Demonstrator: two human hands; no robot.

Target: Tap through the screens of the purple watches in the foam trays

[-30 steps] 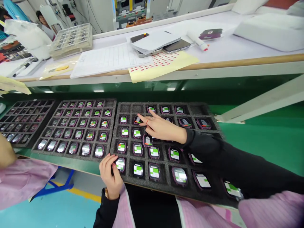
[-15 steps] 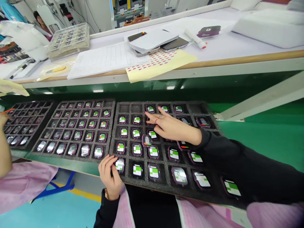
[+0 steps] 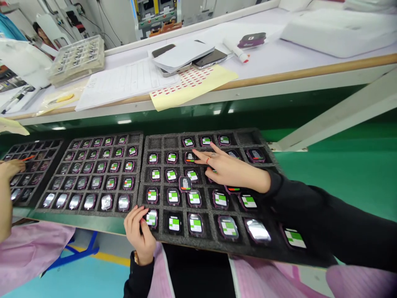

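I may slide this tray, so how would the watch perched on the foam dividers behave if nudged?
The watch would probably tip or slide off, since it lies across the foam dividers. It looks stiff and boxy, so it seems unlikely to roll. Its smooth-looking screen may be slippery.

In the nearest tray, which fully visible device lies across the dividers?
The dark-screened device, below-left of the right hand, straddling foam dividers; its neighbours sit inside compartments.

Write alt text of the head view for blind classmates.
A person's right hand extends over a foam tray of small screened devices; the left hand is at its near left corner. Two more trays lie to the left.
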